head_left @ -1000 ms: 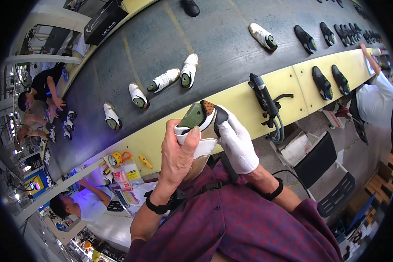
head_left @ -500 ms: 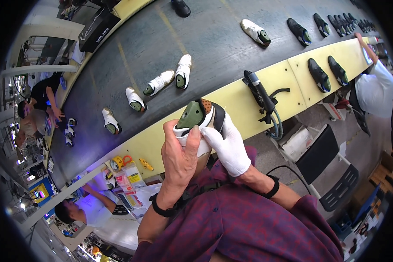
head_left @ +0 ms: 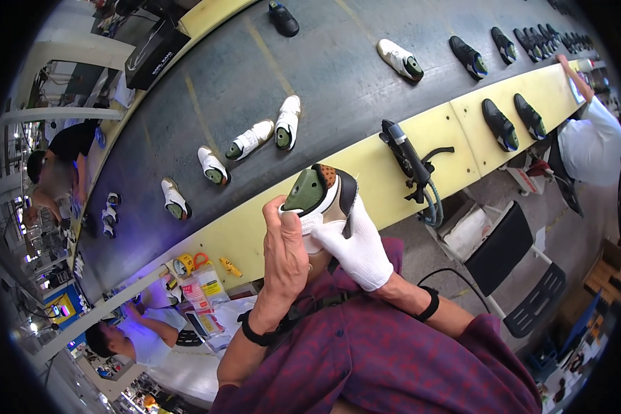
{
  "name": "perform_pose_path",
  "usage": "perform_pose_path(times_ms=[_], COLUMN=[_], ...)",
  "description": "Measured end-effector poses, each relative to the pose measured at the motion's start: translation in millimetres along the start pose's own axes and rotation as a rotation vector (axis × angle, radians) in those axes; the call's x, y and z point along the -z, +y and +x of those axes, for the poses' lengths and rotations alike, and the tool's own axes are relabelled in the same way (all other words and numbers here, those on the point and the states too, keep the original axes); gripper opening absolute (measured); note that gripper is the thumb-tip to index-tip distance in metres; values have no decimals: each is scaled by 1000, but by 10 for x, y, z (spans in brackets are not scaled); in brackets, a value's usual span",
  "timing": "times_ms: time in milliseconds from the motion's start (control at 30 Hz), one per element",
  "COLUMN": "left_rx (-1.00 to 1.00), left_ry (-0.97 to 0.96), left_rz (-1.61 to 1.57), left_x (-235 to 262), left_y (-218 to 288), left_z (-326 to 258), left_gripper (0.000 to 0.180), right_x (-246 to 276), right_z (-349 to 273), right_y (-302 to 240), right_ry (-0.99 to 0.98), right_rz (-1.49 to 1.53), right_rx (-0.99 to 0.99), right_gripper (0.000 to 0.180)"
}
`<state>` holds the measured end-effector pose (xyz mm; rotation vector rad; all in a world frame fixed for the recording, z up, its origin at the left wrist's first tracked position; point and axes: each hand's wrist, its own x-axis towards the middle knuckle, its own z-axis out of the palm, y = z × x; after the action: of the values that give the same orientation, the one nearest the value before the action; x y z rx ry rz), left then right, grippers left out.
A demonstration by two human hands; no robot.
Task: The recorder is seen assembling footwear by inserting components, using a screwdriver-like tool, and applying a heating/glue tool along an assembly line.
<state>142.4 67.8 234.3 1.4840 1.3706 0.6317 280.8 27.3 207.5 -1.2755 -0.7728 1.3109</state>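
A white and beige shoe with a dark trim is held up between my hands, above the near edge of the yellow ledge. Its opening shows a green insert and a spotted orange-brown lining. My bare left hand grips one side, thumb against the white upper. On the other side my right hand, in a white glove, wraps round the shoe, its thumb pressed on the white side. Part of the shoe's underside is hidden by my hands.
Beyond the yellow ledge, a dark conveyor belt carries white shoes and dark shoes. A black handheld tool with a hose lies on the ledge. Yellow tape is at left; a chair stands right. Other people work nearby.
The shoe has turned slightly in my hands, showing more of its white and beige side. My left thumb has moved back from the green insert, and my right thumb lower along the side.
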Motion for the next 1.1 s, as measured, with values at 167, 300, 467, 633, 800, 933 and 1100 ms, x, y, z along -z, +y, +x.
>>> perform_pose_path(times_ms=[167, 300, 467, 633, 800, 933, 1100], left_rx=[-44, 33, -18, 49, 99, 69, 127], left_ry=[-28, -103, -262, -315, -611, -673, -814], left_rz=[-110, -121, -178, -283, -302, -120, -163], left_x=[-44, 48, 87, 132, 337, 436, 476], left_y=[11, 92, -105, -198, -323, -363, -498], left_z=[-8, -26, -17, 2, -21, -114, -182], left_gripper=[79, 88, 107, 108, 90, 75, 70], right_x=[-59, -70, 7, 254, 637, 563, 454], right_z=[-5, -26, 19, 24, 19, -87, -202], right_y=[-117, -87, -81, -59, -205, -219, -224], right_ry=[-28, -7, 40, -22, -204, -452, -517], right_rz=[192, 184, 89, 195, -571, -669, -834], right_rx=[-165, -216, -192, -259, 146, 95, 385], right_gripper=[75, 71, 67, 80, 86, 77, 68])
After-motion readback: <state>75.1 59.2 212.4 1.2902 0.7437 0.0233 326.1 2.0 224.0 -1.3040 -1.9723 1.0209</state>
